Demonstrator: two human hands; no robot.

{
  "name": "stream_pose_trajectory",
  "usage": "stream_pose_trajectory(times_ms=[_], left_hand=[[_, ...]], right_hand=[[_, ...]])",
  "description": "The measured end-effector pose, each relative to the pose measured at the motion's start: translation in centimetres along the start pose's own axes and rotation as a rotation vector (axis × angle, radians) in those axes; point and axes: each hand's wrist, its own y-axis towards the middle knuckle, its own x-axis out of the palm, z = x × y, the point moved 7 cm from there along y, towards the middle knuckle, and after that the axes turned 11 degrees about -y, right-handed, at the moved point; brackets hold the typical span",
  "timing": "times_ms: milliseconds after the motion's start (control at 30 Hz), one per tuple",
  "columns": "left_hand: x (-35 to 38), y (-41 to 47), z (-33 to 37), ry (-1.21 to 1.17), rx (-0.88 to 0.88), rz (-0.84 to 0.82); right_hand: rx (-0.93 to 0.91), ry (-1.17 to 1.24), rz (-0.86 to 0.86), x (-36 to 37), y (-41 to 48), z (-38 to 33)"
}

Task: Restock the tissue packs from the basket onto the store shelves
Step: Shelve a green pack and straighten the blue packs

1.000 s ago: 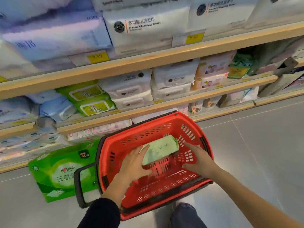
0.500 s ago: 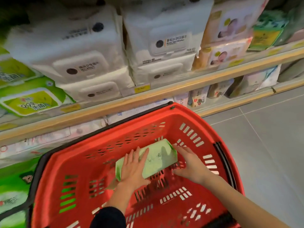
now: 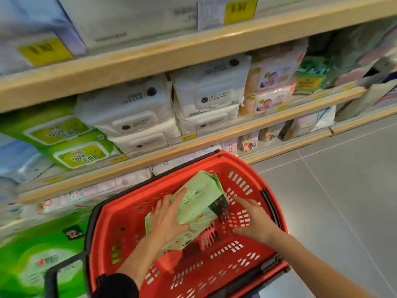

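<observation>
A red plastic basket (image 3: 247, 265) stands on the floor in front of the wooden store shelves (image 3: 163, 54). Inside it a pale green tissue pack (image 3: 199, 203) is tilted up, its far end above the basket rim. My left hand (image 3: 165, 218) grips the pack's left side with fingers spread over it. To the pack's right, my right hand (image 3: 253, 220) sits inside the basket, fingers apart and fingertips close to the pack's dark end; contact cannot be told.
White wipe packs (image 3: 133, 112), green wipe packs (image 3: 79, 151) and baby-wipe packs (image 3: 270, 78) fill the middle shelf. A large green tissue bundle (image 3: 32, 261) stands on the floor left of the basket. Grey tiled floor (image 3: 343, 190) extends to the right.
The green pack has risen from the basket bottom and tilted up. My left hand lifted with it; my right hand has slipped off toward its right end.
</observation>
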Motion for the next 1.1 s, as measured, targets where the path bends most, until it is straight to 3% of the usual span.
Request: stream_pose_trajectory(times_ms=[367,533,633,733,800,933,1100], left_hand=[[-27.8,-13.8,15.5,-0.590,0.184,0.248],[-40.5,-20.4,24.0,-0.673,0.298,0.320],[-47.3,-24.3,29.3,-0.556,0.433,0.352],[-53.1,-28.3,35.2,-0.244,0.538,0.377],[-56.1,-30.2,38.5,-0.020,0.564,0.382],[-59.9,-33.7,43.8,0.344,0.570,0.386],[-62.3,-37.7,49.1,0.549,0.597,0.368]], right_hand=[[-0.085,0.237,0.232,-19.9,-17.1,-13.0],[-0.250,0.325,0.515,-32.6,-26.7,-19.8],[-0.288,0.124,0.678,-40.2,-32.1,-23.7],[-0.364,-0.117,0.910,-47.2,-37.9,-28.3],[-0.434,-0.306,0.973,-50.3,-41.0,-31.7],[-0.516,-0.634,0.948,-53.9,-44.8,-36.5],[-0.470,-0.749,0.878,-56.9,-47.1,-38.3]])
